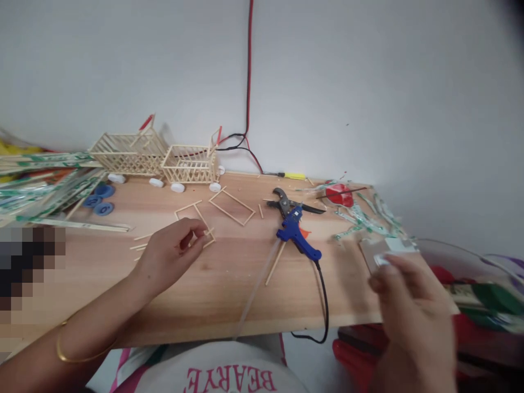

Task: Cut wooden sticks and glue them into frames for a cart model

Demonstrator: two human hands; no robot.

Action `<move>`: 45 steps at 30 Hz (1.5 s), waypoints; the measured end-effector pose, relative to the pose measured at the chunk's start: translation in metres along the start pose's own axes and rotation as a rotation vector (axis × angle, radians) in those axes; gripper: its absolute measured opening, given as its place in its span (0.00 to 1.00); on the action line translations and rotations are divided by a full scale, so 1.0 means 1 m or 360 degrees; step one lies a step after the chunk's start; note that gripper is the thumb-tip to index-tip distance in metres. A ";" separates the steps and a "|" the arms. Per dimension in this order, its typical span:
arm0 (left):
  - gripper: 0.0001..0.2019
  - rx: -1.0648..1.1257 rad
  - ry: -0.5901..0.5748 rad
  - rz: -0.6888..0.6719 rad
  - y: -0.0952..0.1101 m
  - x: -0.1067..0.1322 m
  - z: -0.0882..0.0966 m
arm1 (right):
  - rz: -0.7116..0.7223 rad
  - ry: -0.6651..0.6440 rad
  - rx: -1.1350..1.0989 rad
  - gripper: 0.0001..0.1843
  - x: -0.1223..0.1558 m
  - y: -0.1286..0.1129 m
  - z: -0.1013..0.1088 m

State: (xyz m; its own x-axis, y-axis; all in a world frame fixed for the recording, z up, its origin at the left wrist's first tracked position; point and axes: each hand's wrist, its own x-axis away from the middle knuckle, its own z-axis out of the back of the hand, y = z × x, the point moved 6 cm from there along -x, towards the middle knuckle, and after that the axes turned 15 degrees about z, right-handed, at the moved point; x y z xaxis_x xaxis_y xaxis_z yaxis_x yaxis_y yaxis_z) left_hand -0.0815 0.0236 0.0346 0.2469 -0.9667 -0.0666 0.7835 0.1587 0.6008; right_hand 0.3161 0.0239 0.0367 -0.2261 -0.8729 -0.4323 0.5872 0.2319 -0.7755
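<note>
My left hand (174,254) is closed, its thumb and fingertips pinched at the lower right corner of a thin wooden stick frame (203,218). Part of that frame is hidden beneath the hand. Just behind it lies a second rectangular stick frame (232,206). At the right edge of the table my right hand (413,311), smeared by motion, has its fingers closed over a flat grey-brown and white piece (370,254); what exactly they grip is unclear. Between the hands rests a blue glue gun (298,234), with a glue stick (260,281) behind it.
Two small stick carts (190,165) with white wheels stand along the wall. Blue rings (103,208) and wrapped sticks (53,185) lie left. Pliers (282,202), a yellow-handled tool (293,176), a red round object (339,194) and plastic scraps (362,218) lie towards the back right.
</note>
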 end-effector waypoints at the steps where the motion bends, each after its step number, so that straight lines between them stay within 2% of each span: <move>1: 0.08 -0.0003 -0.0030 -0.0030 0.003 -0.001 0.000 | 0.0069 -0.0157 0.0008 0.15 -0.005 -0.002 -0.018; 4: 0.08 -0.0029 -0.0050 -0.0131 0.007 -0.005 0.000 | 0.0424 -0.0762 0.0215 0.15 -0.015 -0.022 -0.068; 5: 0.08 -0.0029 -0.0019 -0.0148 0.006 -0.008 0.000 | 0.0523 -0.0905 0.0267 0.16 -0.017 -0.029 -0.080; 10: 0.10 -0.0041 0.0143 -0.0142 -0.009 -0.021 0.001 | 0.0664 -0.1149 0.0804 0.36 -0.027 -0.040 -0.119; 11: 0.10 -0.0060 0.0156 -0.0139 -0.012 -0.022 0.001 | 0.0654 -0.1203 0.0895 0.35 -0.028 -0.038 -0.126; 14: 0.10 -0.0090 0.0147 -0.0154 -0.016 -0.024 -0.003 | 0.0698 -0.1371 0.1020 0.21 -0.033 -0.038 -0.148; 20: 0.09 -0.0056 0.0076 -0.0181 -0.016 -0.023 -0.015 | 0.1000 -0.1490 0.0955 0.18 -0.050 -0.055 -0.181; 27: 0.09 0.0208 0.0121 -0.0148 -0.019 -0.020 -0.009 | 0.1083 -0.1485 0.1155 0.18 -0.050 -0.066 -0.184; 30: 0.09 0.0275 0.0100 -0.0133 -0.018 -0.017 -0.007 | 0.1261 -0.1257 0.1140 0.19 -0.045 -0.098 -0.178; 33: 0.13 0.0363 0.0039 -0.0062 -0.019 -0.016 -0.006 | 0.1501 -0.1114 0.0704 0.08 -0.030 -0.143 -0.181; 34: 0.14 0.0386 0.0017 -0.0035 -0.019 -0.015 -0.006 | 0.1625 -0.1104 0.0544 0.09 -0.022 -0.157 -0.186; 36: 0.17 0.0401 -0.0020 0.0009 -0.019 -0.015 -0.005 | 0.1858 -0.1209 0.0338 0.10 -0.003 -0.178 -0.201; 38: 0.17 0.0383 -0.0018 0.0028 -0.019 -0.014 -0.003 | 0.2001 -0.1347 0.0279 0.08 0.012 -0.187 -0.220; 41: 0.18 0.0333 0.0049 0.0032 -0.020 -0.013 0.001 | 0.2115 -0.1470 0.0328 0.08 0.024 -0.192 -0.242; 45: 0.21 0.0308 0.0057 0.0078 -0.023 -0.013 0.005 | 0.2232 -0.1552 0.0417 0.08 0.027 -0.198 -0.256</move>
State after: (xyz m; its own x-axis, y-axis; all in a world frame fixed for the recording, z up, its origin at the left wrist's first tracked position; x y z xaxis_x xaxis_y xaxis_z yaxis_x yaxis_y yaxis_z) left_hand -0.1053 0.0317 0.0257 0.3052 -0.9504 -0.0599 0.6468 0.1607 0.7455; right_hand -0.0051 0.0643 0.0607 0.9857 -0.0236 -0.1669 0.0324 0.9982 0.0504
